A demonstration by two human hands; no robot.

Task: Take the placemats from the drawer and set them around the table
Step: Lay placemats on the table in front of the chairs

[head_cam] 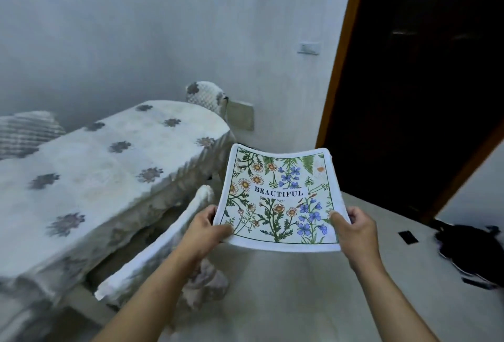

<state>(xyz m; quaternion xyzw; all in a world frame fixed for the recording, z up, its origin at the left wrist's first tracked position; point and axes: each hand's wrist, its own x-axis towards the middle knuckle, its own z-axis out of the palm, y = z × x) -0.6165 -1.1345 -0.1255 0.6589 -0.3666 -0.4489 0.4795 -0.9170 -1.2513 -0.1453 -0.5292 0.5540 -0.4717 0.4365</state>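
Note:
A white placemat (281,194) printed with flowers and the word BEAUTIFUL is held flat in the air in front of me. My left hand (210,226) grips its near left corner and my right hand (354,228) grips its near right corner. Extra edges at the right side suggest a stack, but I cannot tell how many. The table (90,161), covered by a white cloth with grey flower patches, stands to the left, below the mat. No drawer is in view.
A chair back with a white cover (161,243) leans at the table's near side, right below my left hand. Another covered chair (206,95) stands at the table's far end by the wall. A dark doorway (425,82) opens on the right; a black object (471,251) lies on the floor.

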